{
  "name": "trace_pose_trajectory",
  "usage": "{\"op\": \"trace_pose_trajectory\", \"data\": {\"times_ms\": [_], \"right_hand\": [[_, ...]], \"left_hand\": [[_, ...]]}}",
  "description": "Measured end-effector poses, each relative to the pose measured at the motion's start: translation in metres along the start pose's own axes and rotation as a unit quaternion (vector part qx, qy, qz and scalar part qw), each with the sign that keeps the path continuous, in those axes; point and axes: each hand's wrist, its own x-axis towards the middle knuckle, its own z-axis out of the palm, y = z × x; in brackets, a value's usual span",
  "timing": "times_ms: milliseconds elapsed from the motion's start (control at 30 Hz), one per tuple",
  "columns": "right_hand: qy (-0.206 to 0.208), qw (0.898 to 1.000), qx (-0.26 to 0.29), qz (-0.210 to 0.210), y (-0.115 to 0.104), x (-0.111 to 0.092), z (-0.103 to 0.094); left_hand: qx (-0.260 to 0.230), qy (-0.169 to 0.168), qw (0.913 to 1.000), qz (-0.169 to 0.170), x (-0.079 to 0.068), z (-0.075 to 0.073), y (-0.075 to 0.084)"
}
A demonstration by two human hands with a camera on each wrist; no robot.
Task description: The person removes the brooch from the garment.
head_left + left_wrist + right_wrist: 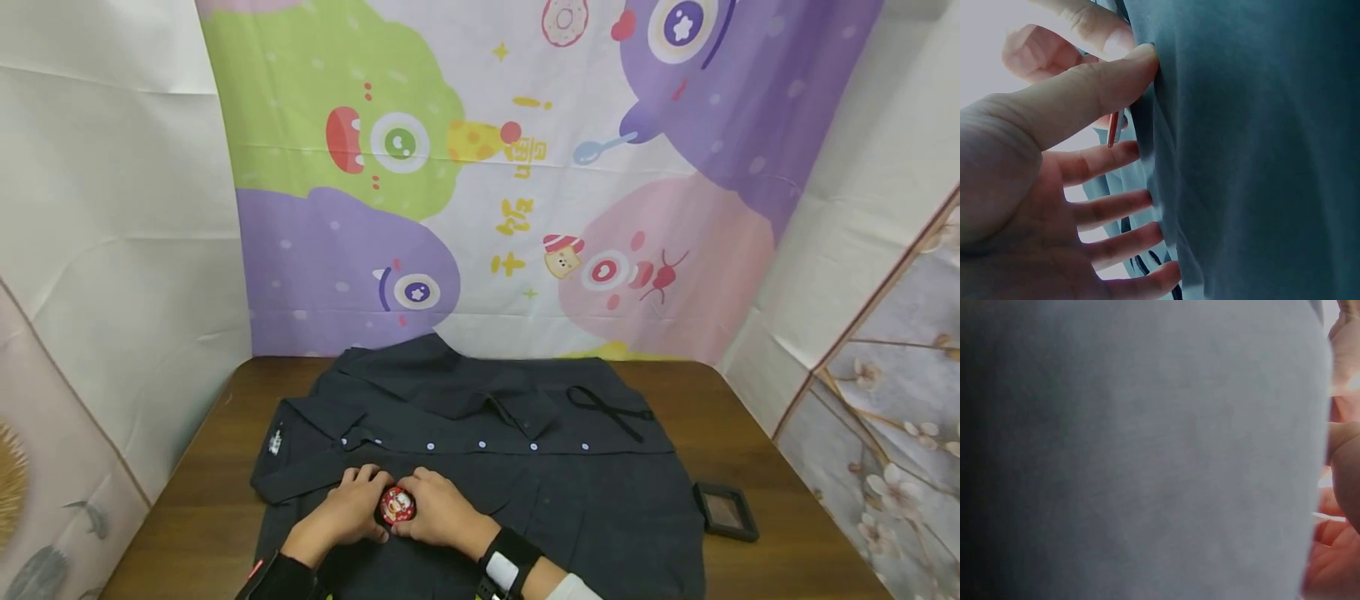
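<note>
Two sets of fingers bracket one red disc (397,505), at the lower centre of the head view. Left hand (348,508): fingers spread and nearly straight in the left wrist view, with the fingertips at the dark fabric; the thumb extends toward the other hand. Right hand (442,510): thumb and fingers meet the right edge of the disc; whether they pinch it cannot be told, as fabric fills most of the right wrist view. The disc shows a printed face, turned up toward the head camera.

Beneath both hands lies a dark shirt (555,517), spread across the lower middle of the frame. One row of white buttons (482,445) crosses it from left to right. A black cord (607,408) lies on its upper right part; white lettering (275,442) marks the fabric at its left edge. Each wrist carries a black band.

A small black tray (731,532) sits at the lower right of the frame, just beside the shirt. The brown surface (217,467) supports these items. Behind it, a printed sheet (495,283) with cartoon figures hangs across the upper centre.
</note>
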Motion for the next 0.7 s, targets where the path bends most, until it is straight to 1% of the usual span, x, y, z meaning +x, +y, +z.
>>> {"op": "trace_pose_trajectory", "data": {"times_ms": [200, 333, 700], "right_hand": [[0.005, 1.0, 0.004, -0.004, 0.0018, 0.0002, 0.0009], [0.008, 1.0, 0.003, -0.005, 0.0016, 0.0017, -0.0009], [-0.009, 1.0, 0.001, 0.002, -0.0003, 0.0005, -0.0008]], "left_hand": [[0.002, -0.007, 1.0, -0.002, 0.0004, -0.0004, 0.0005], [0.002, -0.004, 1.0, 0.0, 0.0006, -0.001, 0.0004], [0.005, -0.009, 0.9999, -0.003, -0.0021, -0.0006, -0.0011]]}}
